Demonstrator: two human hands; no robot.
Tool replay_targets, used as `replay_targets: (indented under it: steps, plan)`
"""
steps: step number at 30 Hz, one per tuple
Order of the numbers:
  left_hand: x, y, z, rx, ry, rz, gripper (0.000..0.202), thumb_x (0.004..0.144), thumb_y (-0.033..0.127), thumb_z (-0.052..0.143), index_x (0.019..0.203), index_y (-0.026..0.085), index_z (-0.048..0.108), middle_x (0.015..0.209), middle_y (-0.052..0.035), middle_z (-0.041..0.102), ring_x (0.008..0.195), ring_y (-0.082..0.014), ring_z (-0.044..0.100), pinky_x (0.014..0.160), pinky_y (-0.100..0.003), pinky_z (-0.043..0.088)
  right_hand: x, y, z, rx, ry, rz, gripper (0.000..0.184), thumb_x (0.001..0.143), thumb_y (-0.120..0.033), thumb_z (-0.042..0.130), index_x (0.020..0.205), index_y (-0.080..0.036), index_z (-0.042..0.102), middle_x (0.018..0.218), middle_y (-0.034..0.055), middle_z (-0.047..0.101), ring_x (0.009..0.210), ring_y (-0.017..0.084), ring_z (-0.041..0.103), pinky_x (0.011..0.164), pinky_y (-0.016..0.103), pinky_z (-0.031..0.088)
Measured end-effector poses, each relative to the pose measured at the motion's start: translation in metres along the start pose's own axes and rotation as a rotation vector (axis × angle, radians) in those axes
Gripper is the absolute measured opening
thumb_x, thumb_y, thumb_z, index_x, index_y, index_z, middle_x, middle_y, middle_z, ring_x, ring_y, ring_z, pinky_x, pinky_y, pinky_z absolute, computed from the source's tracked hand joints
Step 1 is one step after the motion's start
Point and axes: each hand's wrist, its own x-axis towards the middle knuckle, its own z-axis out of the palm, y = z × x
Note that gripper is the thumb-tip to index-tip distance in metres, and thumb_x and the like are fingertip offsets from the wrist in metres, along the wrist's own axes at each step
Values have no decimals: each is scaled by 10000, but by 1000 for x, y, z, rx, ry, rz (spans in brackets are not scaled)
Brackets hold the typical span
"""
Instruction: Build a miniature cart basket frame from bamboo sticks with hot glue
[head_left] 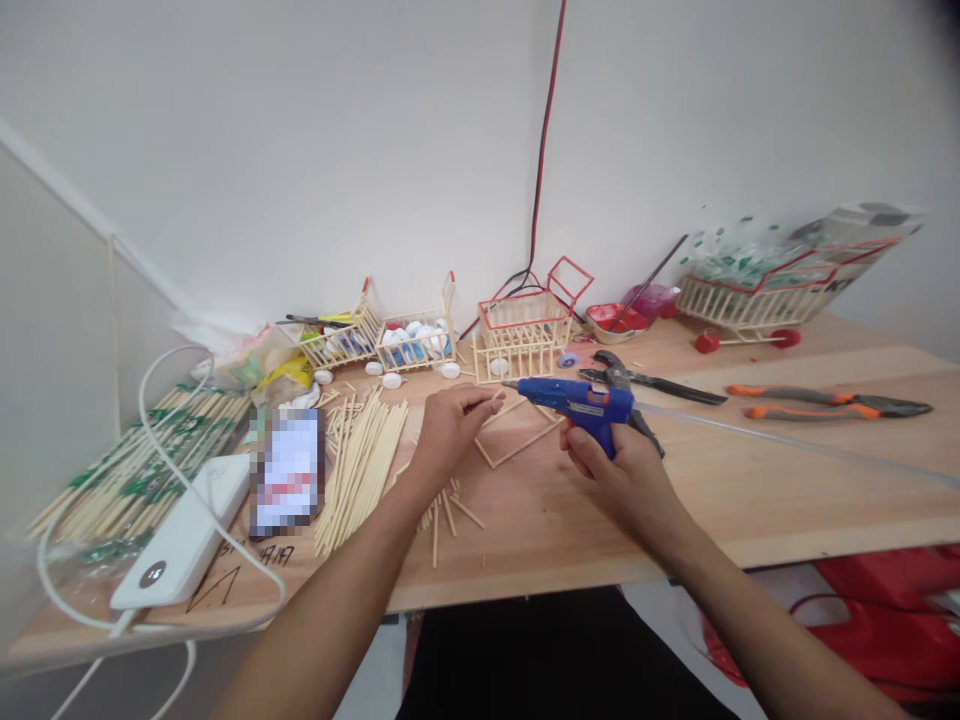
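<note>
My right hand (pixel 619 468) grips a blue glue gun (pixel 577 403) by its handle, nozzle pointing left. My left hand (pixel 450 425) pinches a short wooden stick (pixel 491 398) right at the nozzle tip. Beneath them a rectangular frame of sticks (pixel 517 440) lies flat on the wooden table (pixel 750 480). A loose pile of long sticks (pixel 360 460) lies just left of my left hand, with a few short pieces (pixel 450 510) beside my wrist.
Small stick-built carts (pixel 525 335) line the back by the wall, two holding bottle caps (pixel 412 340). Black cutters (pixel 645 380) and orange-handled pliers (pixel 825 402) lie to the right. A phone (pixel 287 470), a white power bank (pixel 187 535) with cable and packed sticks (pixel 135 470) sit left.
</note>
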Motion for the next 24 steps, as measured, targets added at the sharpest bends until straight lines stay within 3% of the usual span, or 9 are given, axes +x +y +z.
replay_targets:
  steps: [4,11,19,22,24]
  plan:
    - [0,2,-2,-26,-12,-22,180,827,277,604,874,206,763,853,-23,763,755,-176,671,695,-264,495,1,-1,0,1,6,5,391,880,-527,489,822,-157,603,659,26,612,561,151,539,556,262,414]
    - [1,2,-3,-19,35,-86,206,827,307,607,754,175,748,719,-14,732,680,-159,648,625,-242,458,0,-1,-1,13,-32,-10,379,878,-514,503,821,-157,619,658,23,604,581,152,539,576,262,411]
    - [-1,0,1,31,12,0,106,786,237,662,790,213,765,852,-23,764,796,-187,682,727,-274,488,-1,-2,-1,21,-2,17,373,883,-514,503,862,-158,610,731,34,620,653,162,560,626,275,418]
    - [-1,4,0,-96,-3,-13,122,794,249,654,822,210,765,873,-30,762,791,-177,672,724,-268,494,0,-1,0,25,18,22,381,885,-508,503,961,-155,624,812,51,647,695,172,577,659,289,424]
    - [1,6,-3,-201,51,-43,137,799,266,645,818,195,761,892,-35,757,718,-149,641,671,-252,485,1,0,0,24,21,13,388,884,-504,504,988,-154,635,865,64,660,736,183,590,683,297,429]
